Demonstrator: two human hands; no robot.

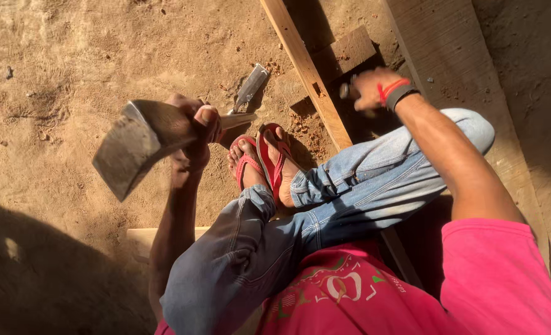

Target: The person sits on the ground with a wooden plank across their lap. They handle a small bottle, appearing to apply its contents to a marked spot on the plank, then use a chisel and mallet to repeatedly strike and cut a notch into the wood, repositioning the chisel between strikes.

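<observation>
Left hand: fingers wrapped tight around the haft of an axe, thumb on top, the broad grey head raised to the left above the sandy ground. Right hand: blurred, fingers curled around a small dark object too blurred to identify, red and black bands at the wrist, right beside a slat that runs diagonally from the far side toward the knees. Just left of the slat, a chisel lies on the sand, reddish chips scattered near it. A block sits far of the slat; a wide plank lies right. Feet in red sandals are crossed between both hands.
</observation>
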